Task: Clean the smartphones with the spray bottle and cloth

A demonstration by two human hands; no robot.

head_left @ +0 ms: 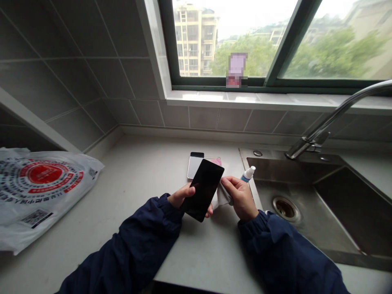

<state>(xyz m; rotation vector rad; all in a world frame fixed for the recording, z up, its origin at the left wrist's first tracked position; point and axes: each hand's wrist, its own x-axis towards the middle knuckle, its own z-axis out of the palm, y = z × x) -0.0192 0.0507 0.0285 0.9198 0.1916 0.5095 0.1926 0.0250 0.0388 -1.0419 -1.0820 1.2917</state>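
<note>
A black smartphone [204,190] with a dark screen is tilted up above the counter. My left hand [183,195] grips it, thumb on the front at the left edge and fingertips showing at its right edge. Close to the phone's right side, my right hand [240,196] is closed on a pale grey cloth [225,195]. Behind the phone, a second phone [195,165] with a light screen lies on the counter, partly covered. Beside it lies a clear phone case [217,161] with pink on it. A small white-capped bottle [248,174] is just beyond my right hand, near the sink's edge.
To the right is a steel sink [306,212] with a drain [286,207] and a curved chrome faucet [324,126]. A white plastic bag [45,179] with red print lies on the left of the pale counter [134,171]. Tiled wall and a window stand behind.
</note>
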